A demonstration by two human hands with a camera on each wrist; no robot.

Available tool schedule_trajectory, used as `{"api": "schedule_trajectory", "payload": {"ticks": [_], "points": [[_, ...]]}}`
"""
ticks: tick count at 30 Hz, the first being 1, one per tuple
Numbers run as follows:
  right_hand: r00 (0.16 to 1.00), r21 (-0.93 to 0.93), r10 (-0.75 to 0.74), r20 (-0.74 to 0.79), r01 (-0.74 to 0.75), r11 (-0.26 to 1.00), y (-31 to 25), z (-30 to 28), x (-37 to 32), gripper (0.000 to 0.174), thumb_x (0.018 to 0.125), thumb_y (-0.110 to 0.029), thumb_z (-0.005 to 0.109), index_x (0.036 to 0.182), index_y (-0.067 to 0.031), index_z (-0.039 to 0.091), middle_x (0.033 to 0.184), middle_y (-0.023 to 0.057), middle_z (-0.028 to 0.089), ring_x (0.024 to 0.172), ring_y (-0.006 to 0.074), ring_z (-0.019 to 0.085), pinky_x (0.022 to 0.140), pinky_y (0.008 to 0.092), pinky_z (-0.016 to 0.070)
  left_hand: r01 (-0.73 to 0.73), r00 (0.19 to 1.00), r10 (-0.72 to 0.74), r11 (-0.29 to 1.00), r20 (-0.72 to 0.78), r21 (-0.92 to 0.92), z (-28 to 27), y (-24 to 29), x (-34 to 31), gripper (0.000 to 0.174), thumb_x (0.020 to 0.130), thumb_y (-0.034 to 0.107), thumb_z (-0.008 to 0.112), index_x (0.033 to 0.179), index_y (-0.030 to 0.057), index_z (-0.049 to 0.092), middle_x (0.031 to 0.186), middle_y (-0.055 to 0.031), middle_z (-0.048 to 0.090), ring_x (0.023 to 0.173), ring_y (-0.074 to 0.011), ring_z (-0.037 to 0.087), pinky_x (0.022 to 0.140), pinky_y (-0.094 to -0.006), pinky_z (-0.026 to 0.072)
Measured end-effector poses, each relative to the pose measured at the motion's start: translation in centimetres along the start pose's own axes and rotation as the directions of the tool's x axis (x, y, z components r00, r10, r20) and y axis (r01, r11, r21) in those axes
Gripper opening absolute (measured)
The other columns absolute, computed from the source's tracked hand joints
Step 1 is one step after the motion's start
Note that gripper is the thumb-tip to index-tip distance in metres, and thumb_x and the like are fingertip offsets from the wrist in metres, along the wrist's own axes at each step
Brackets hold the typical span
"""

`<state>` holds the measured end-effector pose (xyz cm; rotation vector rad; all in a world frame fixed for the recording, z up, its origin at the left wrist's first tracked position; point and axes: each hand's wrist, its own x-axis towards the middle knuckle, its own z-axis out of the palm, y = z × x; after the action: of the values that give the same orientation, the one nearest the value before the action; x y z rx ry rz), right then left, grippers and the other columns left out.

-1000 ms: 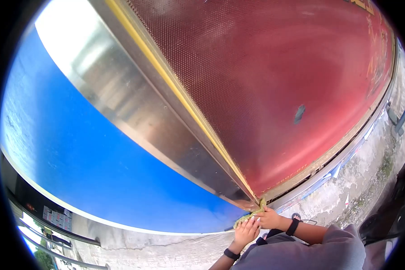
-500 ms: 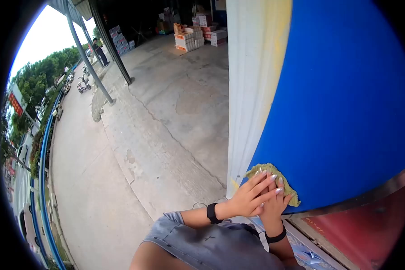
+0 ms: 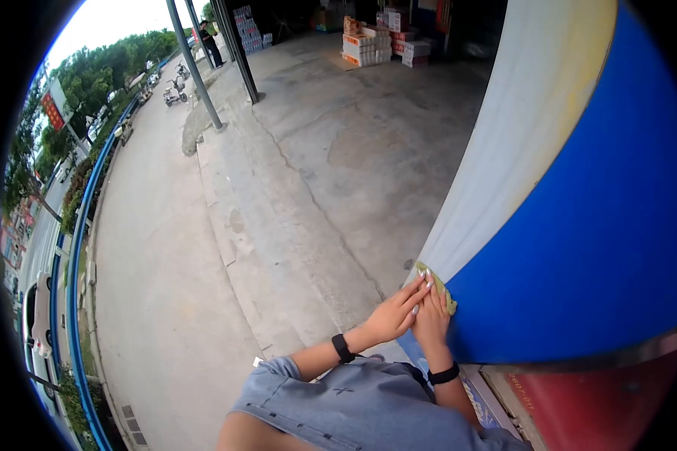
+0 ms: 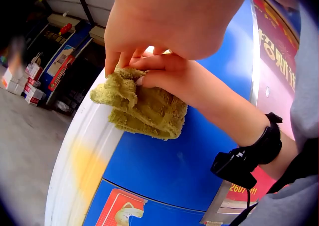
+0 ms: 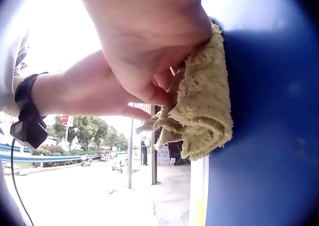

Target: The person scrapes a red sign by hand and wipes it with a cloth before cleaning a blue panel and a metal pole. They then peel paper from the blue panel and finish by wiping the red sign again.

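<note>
A folded yellow-green towel (image 4: 154, 114) lies against a blue panel (image 3: 564, 225), where the blue meets a white ribbed edge strip (image 3: 496, 143). My right hand (image 3: 432, 325) holds it there, its thumb (image 4: 154, 80) over a fold of the cloth. Laid across the right hand is my left hand (image 3: 393, 312), fingers extended and their tips at the towel's far edge. From the right wrist side, the towel (image 5: 204, 91) bunches thickly between the right hand and the panel. Part of the right hand's fingers is hidden.
Below the blue panel, past a metal trim strip (image 3: 617, 361), is a red panel (image 3: 602, 406). Concrete ground (image 3: 278, 225) stretches left to a blue guardrail (image 3: 75, 278). Poles (image 3: 195, 68), stacked boxes (image 3: 365, 46) and a standing person (image 3: 209, 45) are farther off.
The view has swung from the red panel and metal corner toward the street side. Over the last half second, both hands and the towel have shifted off the blue toward the white strip.
</note>
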<state>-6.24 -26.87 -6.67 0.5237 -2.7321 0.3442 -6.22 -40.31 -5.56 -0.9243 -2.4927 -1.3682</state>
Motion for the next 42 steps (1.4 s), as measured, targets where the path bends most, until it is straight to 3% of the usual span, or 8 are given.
{"api": "schedule_trajectory", "payload": {"ticks": [8, 16, 20, 23, 28, 29, 35, 42], "points": [[0.999, 0.227, 0.053, -0.011, -0.049, 0.973, 0.4, -3.0, -1.5, 0.052, 0.084, -0.021, 0.048, 0.134, -0.0079, 0.043, 0.14, 0.008, 0.04, 0.133, 0.0199, 0.032, 0.109, 0.0408, 0.0201, -0.209, 0.966, 0.243, 0.933, -0.085, 0.294, 1.0, 2.4, 0.7, 0.059, 0.073, 0.01, 0.046, 0.132, 0.0009, 0.04, 0.139, -0.0241, 0.031, 0.13, -0.0404, 0.03, 0.106, -0.0507, 0.0259], [0.959, -0.134, -0.029, -0.284, -0.01, 0.991, 0.5, -12.0, -2.3, 0.04, 0.088, -0.021, 0.048, 0.125, -0.0048, 0.053, 0.135, 0.0071, 0.047, 0.129, 0.0236, 0.039, 0.107, 0.0397, 0.0189, -0.451, 0.865, 0.485, 0.863, -0.127, 0.228, 1.7, 7.2, 2.5, 0.048, 0.089, 0.024, 0.039, 0.133, 0.0045, 0.042, 0.141, -0.0242, 0.03, 0.131, -0.0388, 0.03, 0.107, -0.0506, 0.0242], [0.972, -0.076, 0.046, -0.229, -0.065, 0.995, 2.1, -13.8, -6.1, 0.04, 0.09, -0.021, 0.045, 0.125, -0.0038, 0.053, 0.137, 0.0081, 0.045, 0.13, 0.0267, 0.037, 0.108, 0.0475, 0.01, -0.572, 0.793, 0.575, 0.816, -0.201, 0.078, 6.3, 8.2, 3.0, 0.047, 0.092, 0.027, 0.034, 0.133, 0.0073, 0.042, 0.142, -0.0233, 0.029, 0.132, -0.0403, 0.028, 0.108, -0.0527, 0.0214], [0.975, -0.353, -0.056, -0.213, -0.023, 0.935, 4.1, -15.4, -9.2, 0.036, 0.091, -0.018, 0.041, 0.122, -0.0061, 0.055, 0.136, 0.0023, 0.047, 0.129, 0.0184, 0.039, 0.11, 0.0397, 0.0038, -0.624, 0.735, 0.622, 0.776, -0.269, 0.089, 11.1, 9.4, 2.8, 0.049, 0.091, 0.028, 0.032, 0.135, 0.0088, 0.04, 0.143, -0.0239, 0.026, 0.133, -0.0411, 0.025, 0.108, -0.0539, 0.0186], [0.968, -0.601, -0.149, -0.2, -0.001, 0.8, 5.6, -18.2, -10.8, 0.036, 0.091, -0.017, 0.037, 0.121, -0.0098, 0.056, 0.133, -0.0056, 0.05, 0.128, 0.0104, 0.039, 0.11, 0.0443, -0.0039, -0.642, 0.664, 0.635, 0.755, -0.394, 0.136, 14.2, 11.3, 3.6, 0.051, 0.088, 0.031, 0.033, 0.133, 0.0103, 0.043, 0.144, -0.022, 0.026, 0.134, -0.0419, 0.024, 0.108, -0.0556, 0.0163], [0.939, -0.374, -0.136, -0.314, 0.009, 0.927, 6.9, -18.8, -11.9, 0.035, 0.09, -0.018, 0.04, 0.12, -0.0102, 0.056, 0.13, -0.0064, 0.052, 0.128, 0.009, 0.039, 0.109, 0.0518, -0.0002, -0.652, 0.648, 0.654, 0.741, -0.39, 0.161, 14.9, 12.9, 3.9, 0.051, 0.088, 0.031, 0.034, 0.133, 0.0108, 0.044, 0.144, -0.0217, 0.026, 0.134, -0.0417, 0.023, 0.108, -0.0557, 0.0161], [0.828, -0.332, -0.439, -0.349, 0.329, 0.884, 12.9, -19.4, -14.1, 0.032, 0.089, -0.022, 0.044, 0.112, -0.0092, 0.062, 0.131, -0.0018, 0.05, 0.132, 0.0188, 0.03, 0.11, 0.0505, 0.0109, -0.561, 0.565, 0.741, 0.667, -0.363, 0.491, 17.9, 15.1, 4.0, 0.048, 0.084, 0.035, 0.04, 0.128, 0.0195, 0.051, 0.145, -0.0164, 0.026, 0.134, -0.0397, 0.024, 0.107, -0.0581, 0.016], [0.834, -0.132, -0.376, -0.404, 0.353, 0.926, 14.5, -11.9, -16.1, 0.034, 0.085, -0.023, 0.048, 0.116, -0.0173, 0.061, 0.136, -0.0104, 0.045, 0.136, 0.0154, 0.02, 0.109, 0.0464, 0.0168, -0.341, 0.766, 0.553, 0.782, -0.328, 0.521, 20.2, 13.5, -0.7, 0.053, 0.073, 0.022, 0.055, 0.126, 0.0187, 0.051, 0.139, -0.0158, 0.035, 0.129, -0.0406, 0.032, 0.105, -0.0608, 0.0209]]}}
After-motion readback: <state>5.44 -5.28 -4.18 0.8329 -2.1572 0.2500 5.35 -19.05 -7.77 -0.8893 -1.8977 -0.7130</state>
